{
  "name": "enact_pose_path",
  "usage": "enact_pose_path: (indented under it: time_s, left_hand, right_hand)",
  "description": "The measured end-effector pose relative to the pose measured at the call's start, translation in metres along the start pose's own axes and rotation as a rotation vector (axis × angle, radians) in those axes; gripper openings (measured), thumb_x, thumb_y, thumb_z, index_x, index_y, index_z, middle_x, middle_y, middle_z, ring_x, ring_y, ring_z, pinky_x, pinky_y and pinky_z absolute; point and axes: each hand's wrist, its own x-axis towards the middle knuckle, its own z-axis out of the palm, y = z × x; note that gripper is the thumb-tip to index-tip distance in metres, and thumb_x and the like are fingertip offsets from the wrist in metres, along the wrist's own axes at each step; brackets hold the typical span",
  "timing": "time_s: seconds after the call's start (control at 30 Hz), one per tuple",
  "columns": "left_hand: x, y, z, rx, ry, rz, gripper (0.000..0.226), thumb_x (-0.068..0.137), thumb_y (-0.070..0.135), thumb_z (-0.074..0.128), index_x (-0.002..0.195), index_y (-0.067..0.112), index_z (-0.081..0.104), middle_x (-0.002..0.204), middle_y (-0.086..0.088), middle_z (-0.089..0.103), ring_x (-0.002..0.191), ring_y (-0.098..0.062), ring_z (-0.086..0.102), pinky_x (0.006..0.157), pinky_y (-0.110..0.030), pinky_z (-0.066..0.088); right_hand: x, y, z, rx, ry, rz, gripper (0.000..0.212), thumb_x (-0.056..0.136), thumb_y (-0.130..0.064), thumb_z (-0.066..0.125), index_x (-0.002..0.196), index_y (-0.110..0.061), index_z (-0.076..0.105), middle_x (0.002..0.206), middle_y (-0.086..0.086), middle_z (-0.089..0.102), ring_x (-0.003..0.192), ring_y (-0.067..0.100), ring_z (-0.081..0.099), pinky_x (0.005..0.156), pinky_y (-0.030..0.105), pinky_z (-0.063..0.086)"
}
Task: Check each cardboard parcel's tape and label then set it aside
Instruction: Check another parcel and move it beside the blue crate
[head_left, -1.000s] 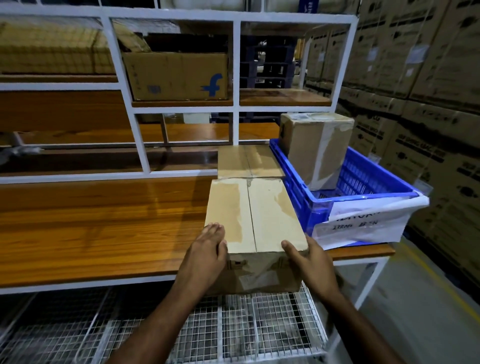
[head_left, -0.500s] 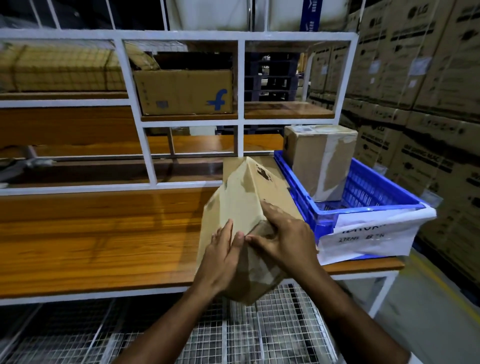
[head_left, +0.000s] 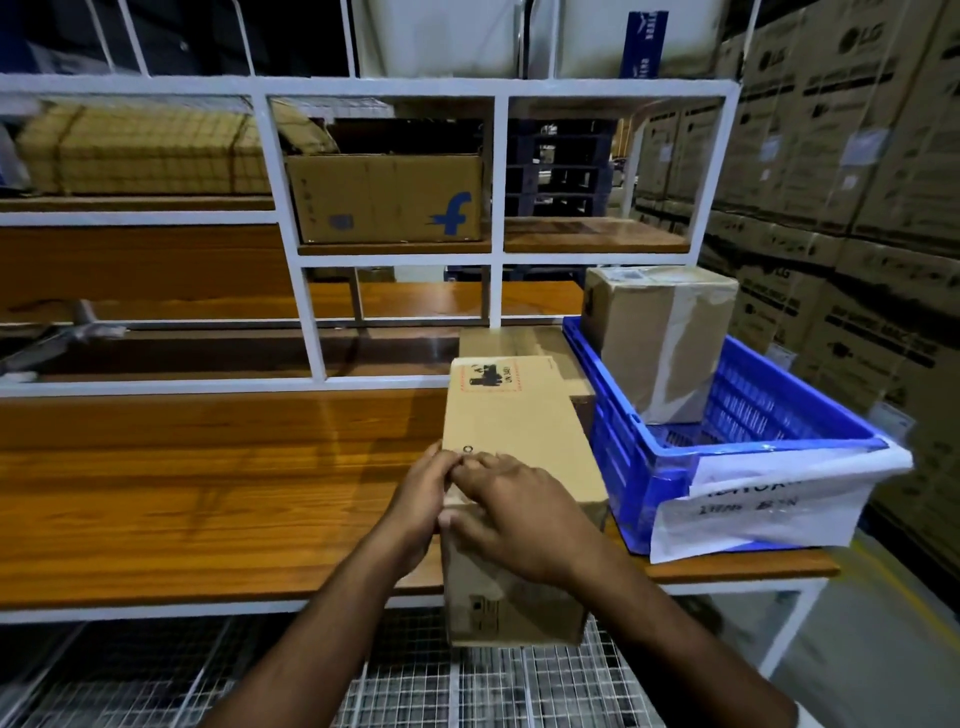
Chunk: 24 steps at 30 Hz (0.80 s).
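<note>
Bench (head_left: 208, 493): parcel (head_left: 514, 431) lengthwise, seemingly away.

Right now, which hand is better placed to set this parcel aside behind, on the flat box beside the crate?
Probably the right hand: it lies over the parcel on the blue crate side, nearest the flat box. The left hand holds the far edge.

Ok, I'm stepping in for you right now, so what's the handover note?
Left hand and right hand both grip the parcel in hand, held over the bench edge, printed face up.
Another parcel stands in the blue crate; a flat one lies behind the held parcel.
Done: cannot tell which are checked.
Left: finish checking tape and label, set it aside.
</note>
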Motion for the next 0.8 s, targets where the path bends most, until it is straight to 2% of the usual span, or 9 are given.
enact_pose_path:
  time_s: [0.07,0.17,0.23,0.33,0.4,0.47,0.57,0.67,0.8]
  left_hand:
    - [0.007,0.000,-0.005,0.052,-0.011,0.021,0.033,0.105,0.026,0.040,0.136,0.032,0.047,0.121,0.009,0.064,0.107,-0.013,0.062,0.082,-0.033,0.053]
    - [0.018,0.004,-0.009,0.109,-0.009,0.030,0.050,0.106,0.025,0.039,0.151,0.041,0.024,0.134,0.010,0.055,0.104,-0.002,0.057,0.081,-0.027,0.050]
    - [0.023,0.009,-0.012,0.192,-0.045,0.035,0.050,0.106,0.023,0.037,0.147,0.048,0.024,0.133,0.011,0.056,0.103,-0.007,0.062,0.078,-0.030,0.055]
    - [0.036,0.017,-0.011,0.450,-0.057,0.043,0.045,0.106,0.026,0.037,0.150,0.037,0.033,0.146,-0.001,0.048,0.120,-0.018,0.058,0.096,-0.041,0.053]
    - [0.053,0.021,-0.008,0.779,0.002,0.077,0.045,0.105,0.029,0.038,0.150,0.035,0.034,0.160,-0.008,0.028,0.144,-0.028,0.032,0.114,-0.047,0.034]
    - [0.069,0.028,-0.005,1.037,0.046,0.107,0.045,0.105,0.033,0.035,0.150,0.036,0.032,0.164,-0.002,0.013,0.151,-0.025,0.004,0.121,-0.055,0.008]
    - [0.098,0.036,0.000,1.257,0.021,0.259,0.040,0.105,0.032,0.030,0.143,0.029,0.043,0.161,0.001,0.026,0.151,-0.016,0.003,0.118,-0.056,-0.008]
    - [0.127,0.039,0.008,1.383,-0.037,0.318,0.039,0.105,0.031,0.029,0.139,0.022,0.044,0.151,-0.004,0.043,0.144,-0.018,0.031,0.120,-0.052,0.007]
    - [0.157,0.043,0.021,1.342,-0.115,0.345,0.046,0.103,0.028,0.032,0.147,0.016,0.037,0.153,-0.008,0.040,0.140,-0.021,0.035,0.116,-0.037,0.024]
  right_hand:
    - [0.003,0.006,-0.005,0.089,-0.039,0.027,0.040,0.102,-0.048,0.036,0.132,-0.029,0.054,0.139,-0.005,0.052,0.124,0.015,0.049,0.104,0.034,0.039]
    - [0.012,0.019,-0.012,0.160,-0.083,0.093,0.038,0.104,-0.042,0.033,0.130,-0.029,0.057,0.143,0.000,0.051,0.126,0.019,0.049,0.110,0.038,0.037]
    - [0.023,0.037,-0.013,0.144,-0.084,0.155,0.037,0.103,-0.039,0.038,0.131,-0.022,0.054,0.136,0.002,0.056,0.117,0.018,0.054,0.103,0.035,0.042]
    - [0.041,0.071,-0.008,-0.026,-0.143,0.199,0.048,0.101,-0.041,0.037,0.142,-0.016,0.044,0.150,0.005,0.043,0.135,0.019,0.041,0.113,0.035,0.032]
    - [0.055,0.086,-0.008,-0.039,-0.179,0.224,0.057,0.102,-0.046,0.035,0.151,-0.017,0.032,0.160,0.003,0.028,0.146,0.018,0.026,0.120,0.040,0.023]
    - [0.070,0.097,-0.008,-0.069,-0.202,0.238,0.061,0.103,-0.047,0.032,0.155,-0.016,0.023,0.163,0.003,0.020,0.150,0.019,0.018,0.122,0.041,0.017]
    - [0.094,0.112,-0.006,-0.132,-0.216,0.226,0.062,0.104,-0.045,0.027,0.157,-0.013,0.018,0.164,0.007,0.016,0.151,0.021,0.014,0.123,0.039,0.014]
    - [0.115,0.125,-0.002,-0.162,-0.223,0.220,0.060,0.105,-0.041,0.025,0.156,-0.011,0.021,0.163,0.011,0.018,0.150,0.023,0.018,0.121,0.038,0.017]
    - [0.142,0.138,0.000,-0.124,-0.219,0.229,0.057,0.104,-0.038,0.025,0.154,-0.010,0.027,0.160,0.014,0.027,0.147,0.025,0.026,0.119,0.041,0.023]
